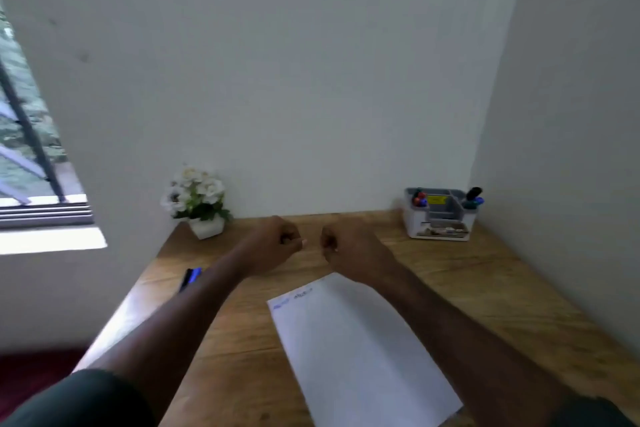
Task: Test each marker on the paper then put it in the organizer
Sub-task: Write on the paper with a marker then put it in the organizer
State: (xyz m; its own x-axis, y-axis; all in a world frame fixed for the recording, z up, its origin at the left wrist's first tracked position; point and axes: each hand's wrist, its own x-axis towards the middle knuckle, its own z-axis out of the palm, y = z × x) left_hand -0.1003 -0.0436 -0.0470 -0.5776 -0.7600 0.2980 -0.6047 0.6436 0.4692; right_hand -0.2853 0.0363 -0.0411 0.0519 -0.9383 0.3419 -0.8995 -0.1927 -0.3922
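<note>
A white sheet of paper [360, 350] lies on the wooden desk [485, 288], with blue and dark scribbles near its far left corner. My left hand [273, 243] and my right hand [349, 246] hover side by side beyond the paper, both fisted, with nothing visible in them. A dark marker with a blue end [189, 278] lies near the desk's left edge, partly hidden by my left forearm. The grey and white organizer [441, 215] stands at the far right corner; several markers stick out of its left and right cups.
A white pot of white flowers [197, 201] stands at the far left corner against the wall. White walls close the desk at the back and right. A window is at the left.
</note>
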